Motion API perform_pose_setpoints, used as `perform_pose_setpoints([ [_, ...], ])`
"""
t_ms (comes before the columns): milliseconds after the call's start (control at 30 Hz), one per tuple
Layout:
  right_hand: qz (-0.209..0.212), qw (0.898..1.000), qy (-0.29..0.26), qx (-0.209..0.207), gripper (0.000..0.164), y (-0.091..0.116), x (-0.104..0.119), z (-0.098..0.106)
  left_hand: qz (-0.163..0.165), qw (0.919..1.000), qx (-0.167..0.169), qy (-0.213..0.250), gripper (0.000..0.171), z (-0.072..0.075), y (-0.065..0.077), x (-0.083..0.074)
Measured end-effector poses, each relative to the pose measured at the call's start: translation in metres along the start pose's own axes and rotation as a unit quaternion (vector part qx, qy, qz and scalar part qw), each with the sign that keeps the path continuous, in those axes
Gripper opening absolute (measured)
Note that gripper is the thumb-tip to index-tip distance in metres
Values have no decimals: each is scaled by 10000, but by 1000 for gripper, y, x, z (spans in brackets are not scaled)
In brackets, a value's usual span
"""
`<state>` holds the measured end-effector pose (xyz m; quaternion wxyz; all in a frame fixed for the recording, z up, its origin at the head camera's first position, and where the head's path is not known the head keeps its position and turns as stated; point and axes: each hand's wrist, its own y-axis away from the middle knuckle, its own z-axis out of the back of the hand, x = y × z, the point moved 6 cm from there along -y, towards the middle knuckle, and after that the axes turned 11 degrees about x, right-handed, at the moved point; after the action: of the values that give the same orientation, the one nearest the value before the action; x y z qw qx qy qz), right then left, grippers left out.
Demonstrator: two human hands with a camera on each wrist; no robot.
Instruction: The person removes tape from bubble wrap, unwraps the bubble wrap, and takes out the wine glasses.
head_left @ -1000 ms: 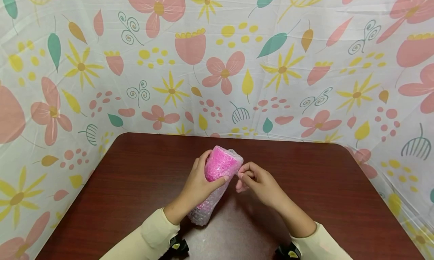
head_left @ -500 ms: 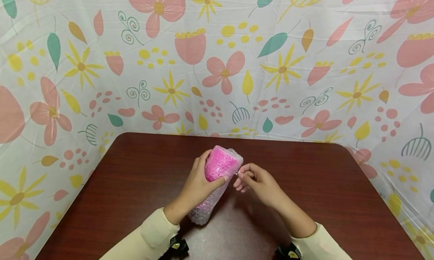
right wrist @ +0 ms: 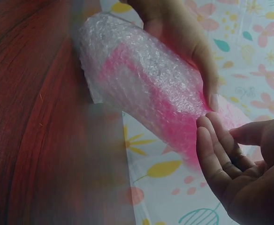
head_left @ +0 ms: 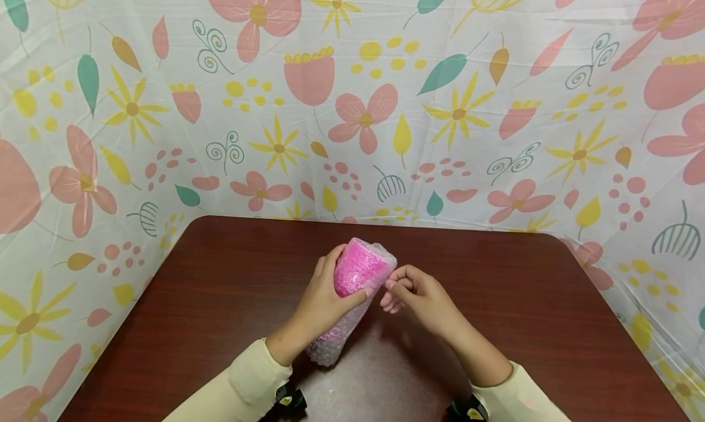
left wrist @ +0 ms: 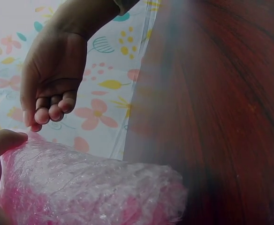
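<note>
A long pink object (head_left: 360,266), swathed in clear bubble wrap (right wrist: 141,65), is held slanting over the table; the wrap hides its kind. My left hand (head_left: 324,290) grips it around the upper part, with the thumb lying across the front. On the other side, my right hand (head_left: 424,296) has thumb and index fingertip together at the wrap's right edge, pinching what looks like a bit of it. The remaining right fingers curl loosely, as the left wrist view shows. What lies between the right fingertips is too small to make out.
The dark reddish-brown wooden table (head_left: 237,257) lies beneath both hands. Behind it and along its sides hangs a white sheet (head_left: 341,73) printed with flowers and leaves. Black straps (head_left: 289,400) show at the cuffs of the cream sleeves.
Both hands stay nearly in place. The right fingertips have shifted very slightly along the wrap's edge, and a small shiny bit seen at them half a second ago is harder to see now.
</note>
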<state>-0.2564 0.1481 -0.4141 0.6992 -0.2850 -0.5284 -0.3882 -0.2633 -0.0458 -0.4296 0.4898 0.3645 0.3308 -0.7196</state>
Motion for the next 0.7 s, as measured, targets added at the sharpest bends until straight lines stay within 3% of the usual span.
perform_pose_setpoints([
  [400,397,9986,-181,295,23,-1,3,-4,-125,9998,128,-16,96,-1,1,-2],
  [533,323,9993,-60,178,22,-1,2,-2,-158,9996,243,69,91,0,1,-3],
  [700,89,9996,252,-89,23,-2,-1,4,-37,9998,119,140,92,3,-2,-1],
])
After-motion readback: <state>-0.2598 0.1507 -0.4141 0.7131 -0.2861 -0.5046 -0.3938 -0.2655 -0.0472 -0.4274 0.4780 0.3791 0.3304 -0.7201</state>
